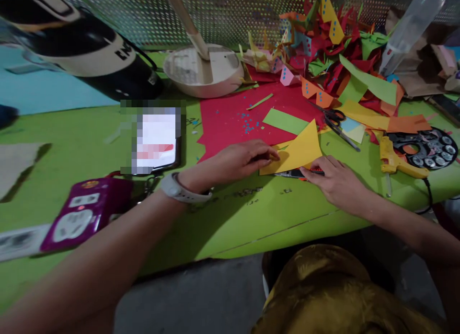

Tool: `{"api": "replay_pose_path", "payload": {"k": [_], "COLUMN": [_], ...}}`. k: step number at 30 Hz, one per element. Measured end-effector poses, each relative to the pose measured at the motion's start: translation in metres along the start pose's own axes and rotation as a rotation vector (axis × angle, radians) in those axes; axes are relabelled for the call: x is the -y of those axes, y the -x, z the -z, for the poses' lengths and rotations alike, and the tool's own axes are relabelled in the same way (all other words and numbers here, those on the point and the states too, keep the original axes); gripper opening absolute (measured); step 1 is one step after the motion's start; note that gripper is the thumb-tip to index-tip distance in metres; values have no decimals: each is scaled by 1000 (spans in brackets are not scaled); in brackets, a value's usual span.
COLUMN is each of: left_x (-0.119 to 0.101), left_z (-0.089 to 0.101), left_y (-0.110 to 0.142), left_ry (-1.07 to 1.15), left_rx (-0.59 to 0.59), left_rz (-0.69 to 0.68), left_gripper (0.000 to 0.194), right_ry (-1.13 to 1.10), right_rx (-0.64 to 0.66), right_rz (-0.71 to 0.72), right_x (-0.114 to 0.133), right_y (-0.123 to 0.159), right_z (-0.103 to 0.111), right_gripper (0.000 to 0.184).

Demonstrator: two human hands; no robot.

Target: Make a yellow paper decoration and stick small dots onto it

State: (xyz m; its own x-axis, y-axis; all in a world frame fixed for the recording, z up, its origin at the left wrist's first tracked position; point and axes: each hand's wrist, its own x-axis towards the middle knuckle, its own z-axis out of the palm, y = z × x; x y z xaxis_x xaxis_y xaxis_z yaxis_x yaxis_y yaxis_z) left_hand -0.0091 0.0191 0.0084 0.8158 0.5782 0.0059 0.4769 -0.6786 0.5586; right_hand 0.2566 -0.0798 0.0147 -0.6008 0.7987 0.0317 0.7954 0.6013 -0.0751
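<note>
A sheet of yellow paper (300, 149) is raised at a tilt over the green table covering, one corner pointing up. My left hand (247, 157) has its fingers curled round the paper's left edge. At the lower right edge, my right hand (334, 180) pinches the same paper between thumb and fingers. Partly under the paper lies a cutter knife (293, 174) with a dark and orange handle, close to the right thumb. Behind my hands, a red sheet (226, 118) carries tiny blue dots and a green paper strip (285, 121).
Black scissors (339, 125) lie beyond my right hand. A yellow glue gun (398, 156) sits farther right. Cut paper bunting (319, 61) is heaped at the back. A phone (158, 137), purple box (86, 209), round lamp base (179, 75) and black bottle (97, 51) stand left.
</note>
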Motion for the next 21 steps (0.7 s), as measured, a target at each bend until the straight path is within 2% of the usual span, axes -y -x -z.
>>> {"api": "replay_pose_path", "payload": {"k": [10,16,21], "left_x": [-1,3,4], "left_z": [0,-1,-6], "left_y": [0,1,5], "left_ry": [-9,2,-36], "left_rx": [-3,-15,-59], "left_rz": [20,-22,-18], "left_gripper": [34,33,36], "right_ry": [38,-6,-60], "right_rx": [-35,37,27], "right_rz": [31,55,74], "right_x": [-1,8,10], "right_y": [0,2,13], "right_z": [-4,2,6], "right_gripper": [49,52,43]}}
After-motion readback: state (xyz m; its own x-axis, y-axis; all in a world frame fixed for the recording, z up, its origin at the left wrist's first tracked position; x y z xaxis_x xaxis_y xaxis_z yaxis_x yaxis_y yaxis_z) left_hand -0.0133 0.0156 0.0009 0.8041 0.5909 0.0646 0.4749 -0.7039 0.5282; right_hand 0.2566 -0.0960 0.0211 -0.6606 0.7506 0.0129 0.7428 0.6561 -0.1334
